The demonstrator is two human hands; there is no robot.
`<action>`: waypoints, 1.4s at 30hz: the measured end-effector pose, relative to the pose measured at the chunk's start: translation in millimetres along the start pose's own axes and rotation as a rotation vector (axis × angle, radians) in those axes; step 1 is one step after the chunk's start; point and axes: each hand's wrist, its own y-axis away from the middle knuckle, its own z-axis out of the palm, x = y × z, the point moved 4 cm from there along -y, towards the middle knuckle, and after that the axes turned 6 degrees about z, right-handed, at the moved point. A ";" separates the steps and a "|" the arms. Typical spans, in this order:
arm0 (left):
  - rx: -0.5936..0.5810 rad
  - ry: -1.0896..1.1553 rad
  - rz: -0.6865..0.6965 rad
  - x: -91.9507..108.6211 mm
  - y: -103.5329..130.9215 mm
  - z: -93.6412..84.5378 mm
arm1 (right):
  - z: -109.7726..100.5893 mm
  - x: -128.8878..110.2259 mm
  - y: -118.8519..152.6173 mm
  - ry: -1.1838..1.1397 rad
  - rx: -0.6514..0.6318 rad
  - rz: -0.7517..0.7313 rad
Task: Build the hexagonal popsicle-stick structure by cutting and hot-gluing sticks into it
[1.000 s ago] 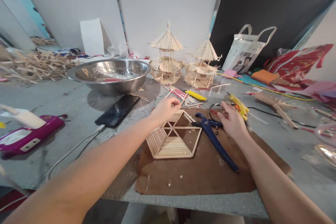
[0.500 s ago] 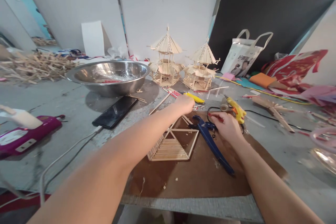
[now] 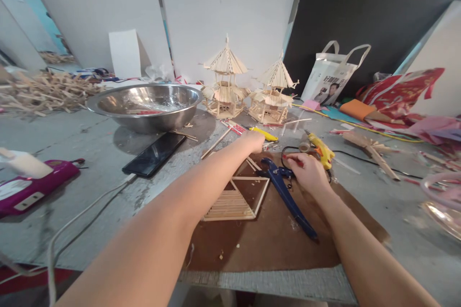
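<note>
My left hand [image 3: 255,142] reaches forward with its fingers curled, beside a yellow-handled tool [image 3: 264,134] and small stick pieces; what is in its fingers is hidden. Pinched together, the fingers of my right hand [image 3: 309,171] are close to the head of a blue-handled cutter [image 3: 292,204]; a bit of red shows at the fingertips, too small to name. Under my left forearm lies a flat stick frame [image 3: 230,205], one panel filled with parallel sticks, on a brown mat [image 3: 252,252]. Right of my hands lies a yellow glue gun [image 3: 324,152].
Two stick-built pavilion models [image 3: 226,84] stand at the back. A steel basin [image 3: 147,122], a phone [image 3: 154,154] on a cable and a purple power strip [image 3: 43,186] are on the left. A paper bag [image 3: 326,79] stands at the back right.
My view has shifted slightly, so things sit a little further left. My left forearm now covers more of the stick frame. Both hands keep nearly the same places.
</note>
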 end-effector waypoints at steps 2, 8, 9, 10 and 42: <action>-0.022 -0.048 -0.010 -0.7 4.6 -7.6 | -0.6 0.0 -0.1 -0.005 0.000 0.005; -0.125 0.355 0.025 -11.6 39.0 -25.9 | 1.3 -0.2 0.9 -0.022 -0.019 0.019; -0.134 0.469 -0.007 -15.0 47.0 -27.1 | 2.0 -0.2 1.3 -0.025 -0.023 0.020; -0.130 0.549 -0.042 -18.6 54.9 -28.6 | 2.8 -0.2 1.7 -0.028 -0.027 0.020; 0.013 -0.204 -0.263 -66.0 35.7 -35.2 | 7.9 5.3 2.2 0.021 -0.043 0.047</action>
